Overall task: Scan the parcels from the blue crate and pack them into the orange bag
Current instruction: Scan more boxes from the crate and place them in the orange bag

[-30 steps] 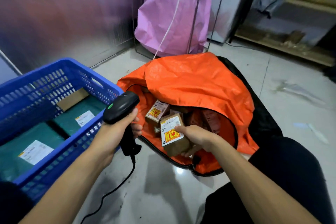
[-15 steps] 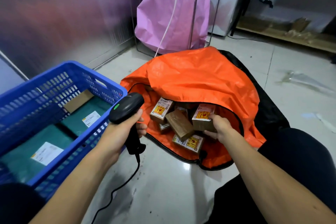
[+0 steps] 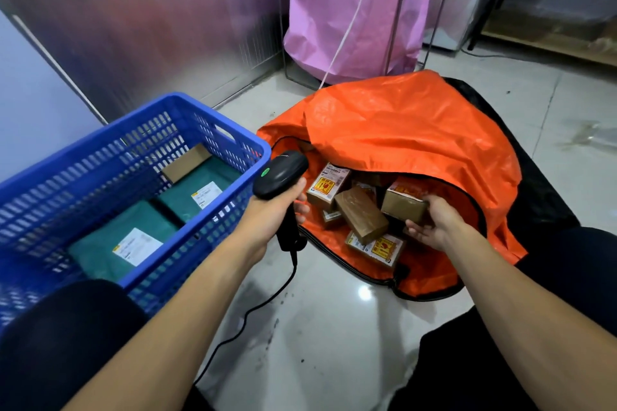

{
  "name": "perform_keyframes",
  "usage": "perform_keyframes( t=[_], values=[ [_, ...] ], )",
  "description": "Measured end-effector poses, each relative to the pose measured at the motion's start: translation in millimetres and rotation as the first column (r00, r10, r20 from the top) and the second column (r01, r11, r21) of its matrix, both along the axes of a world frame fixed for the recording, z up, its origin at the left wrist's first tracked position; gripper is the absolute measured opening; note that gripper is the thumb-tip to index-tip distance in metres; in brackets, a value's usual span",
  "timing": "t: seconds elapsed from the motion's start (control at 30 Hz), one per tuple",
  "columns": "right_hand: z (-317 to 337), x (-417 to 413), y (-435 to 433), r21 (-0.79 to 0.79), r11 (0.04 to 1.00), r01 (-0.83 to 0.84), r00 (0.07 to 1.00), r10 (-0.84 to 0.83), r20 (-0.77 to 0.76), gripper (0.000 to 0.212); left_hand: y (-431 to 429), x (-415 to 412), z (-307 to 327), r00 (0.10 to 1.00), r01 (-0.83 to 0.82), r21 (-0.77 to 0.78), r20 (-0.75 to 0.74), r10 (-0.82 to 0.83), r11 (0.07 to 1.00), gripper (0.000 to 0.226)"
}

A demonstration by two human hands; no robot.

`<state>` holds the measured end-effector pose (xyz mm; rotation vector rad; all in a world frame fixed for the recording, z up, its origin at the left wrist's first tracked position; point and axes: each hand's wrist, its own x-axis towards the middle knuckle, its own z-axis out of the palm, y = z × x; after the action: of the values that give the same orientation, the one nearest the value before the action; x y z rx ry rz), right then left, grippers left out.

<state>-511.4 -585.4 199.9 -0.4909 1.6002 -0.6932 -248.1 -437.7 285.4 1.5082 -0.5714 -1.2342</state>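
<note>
The job looks partly done. In the blue crate on the left, two green mailers with white labels lie flat on the bottom, and a flat brown cardboard parcel sits at the far end; these likely remain to be scanned and packed. To the right, the orange bag lies open on the floor with several small brown boxes already inside: a labelled one at the left of the mouth, a plain one tilted across the middle, and another labelled one beneath it near the front edge.

The left hand hovers between crate and bag, its fingers wrapped round the handle of a black scanner whose head points up and away; its cable trails down over the floor.

The right hand reaches into the bag's mouth, palm turned up, against a box at the right side of the pile. Its fingers lie loosely spread below that box and the thumb is by its edge. I cannot tell whether they clasp it or only touch it.
</note>
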Motion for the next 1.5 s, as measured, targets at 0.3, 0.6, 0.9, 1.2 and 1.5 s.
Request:
perform_keyframes(
  t=[0.3,0.6,0.9,1.2,1.5],
  values=[
    [-10.8,1.5,-1.6,0.063,0.996,0.066,0.997,-0.063,-0.044,0.036,-1.0,1.5,-4.6,1.000,0.002,-0.011,0.005,-0.002,1.000,0.026],
    [-29.4,29.6,15.3,0.075,0.994,-0.080,0.995,0.076,0.063,0.051,0.4,10.6,-6.0,1.000,-0.008,-0.014,0.019,0.008,1.000,0.029],
    [-3.7,69.2,6.8,-0.038,0.957,-0.288,0.956,0.289,0.053,0.033,15.5,40.2,19.9,0.994,-0.105,-0.068,0.009,0.106,0.992,0.027],
    [-16.7,89.8,18.5,-0.049,0.912,-0.408,0.911,0.403,-0.090,0.040,57.4,102.1,52.6,0.959,-0.283,-0.111,-0.008,0.284,0.953,0.019],
    [30.3,173.2,45.2,-0.250,0.758,-0.602,0.782,0.623,0.006,0.012,97.9,145.2,61.9,0.930,-0.364,-0.150,-0.012,0.367,0.919,0.017]
  ],
)
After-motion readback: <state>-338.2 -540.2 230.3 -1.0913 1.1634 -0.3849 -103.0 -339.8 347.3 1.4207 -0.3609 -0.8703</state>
